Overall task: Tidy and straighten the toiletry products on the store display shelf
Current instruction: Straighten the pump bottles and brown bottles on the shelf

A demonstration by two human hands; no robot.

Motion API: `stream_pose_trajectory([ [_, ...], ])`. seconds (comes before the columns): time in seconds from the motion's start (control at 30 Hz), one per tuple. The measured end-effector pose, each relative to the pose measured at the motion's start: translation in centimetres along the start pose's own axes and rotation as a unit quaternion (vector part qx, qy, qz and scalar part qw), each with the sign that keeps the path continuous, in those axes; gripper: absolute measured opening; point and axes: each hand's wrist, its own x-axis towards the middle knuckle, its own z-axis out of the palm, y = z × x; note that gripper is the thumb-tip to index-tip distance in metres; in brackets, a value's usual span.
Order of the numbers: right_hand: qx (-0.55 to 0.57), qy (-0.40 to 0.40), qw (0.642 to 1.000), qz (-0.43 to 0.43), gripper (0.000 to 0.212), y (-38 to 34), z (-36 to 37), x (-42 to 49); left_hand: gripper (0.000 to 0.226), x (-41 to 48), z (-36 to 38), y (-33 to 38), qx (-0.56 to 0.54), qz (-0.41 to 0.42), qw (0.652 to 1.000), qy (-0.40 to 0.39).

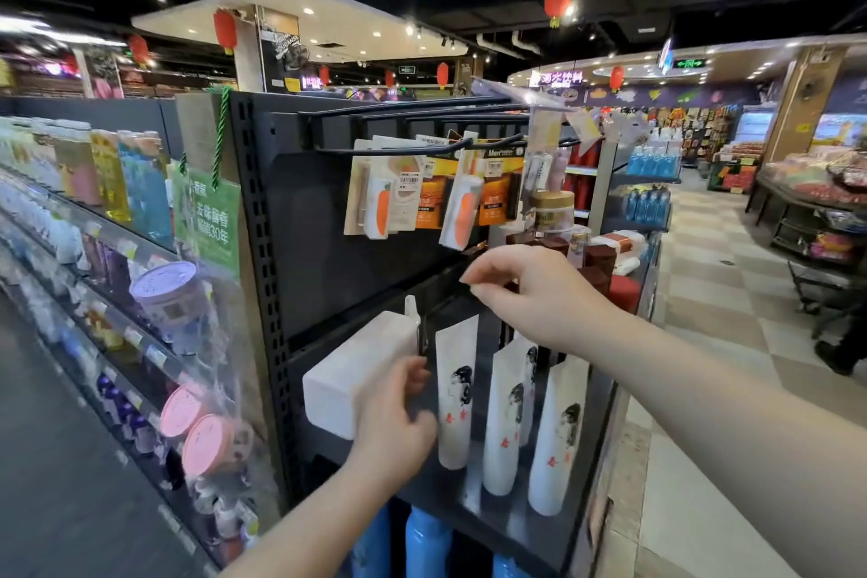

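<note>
Tubes (455,394): white, ink portrait, red characters. Four seen, upright on black shelf (497,521). One white box (342,380) to their left. Right hand (525,291) pinches black peg (423,336). Left hand (399,422) curled between box and first tube; grip unclear.

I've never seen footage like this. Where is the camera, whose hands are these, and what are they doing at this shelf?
There is no machine here. A person wears a camera on the head, so this single view looks down at their own hands. The left hand is against a white pack, just left of the white pouches standing on the black shelf. The right hand reaches, fingers curled, to a black peg. Blur hides whether either hand truly grips anything. Carded carrot-print items hang above.
</note>
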Motion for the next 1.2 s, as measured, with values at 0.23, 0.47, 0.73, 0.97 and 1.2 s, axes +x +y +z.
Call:
stream_pose_trajectory([
  [0.23, 0.087, 0.0, 0.996, -0.016, 0.026, -5.8, 6.6, -0.6, 0.056, 6.6, -7.0, -0.2, 0.365, -0.061, 0.928, 0.038],
  [0.47, 0.297, -0.03, 0.912, 0.28, 0.035, -4.8, 14.9, 0.4, 0.061, 9.1, -6.8, -2.9, 0.393, -0.129, 0.903, -0.118],
  [0.73, 0.341, 0.052, 0.844, 0.412, 0.05, -1.9, 18.5, 1.1, 0.055, 7.4, -9.3, -3.3, 0.153, -0.185, 0.968, -0.079],
  [0.97, 0.565, 0.064, 0.729, 0.381, 0.056, -2.7, 19.4, 1.6, 0.059, 0.9, -13.5, -3.4, -0.16, -0.167, 0.964, -0.127],
  [1.2, 0.569, 0.02, 0.763, 0.306, 0.056, -8.4, 20.0, -0.4, 0.064, -5.9, -17.0, -2.8, -0.275, -0.158, 0.945, -0.083],
])
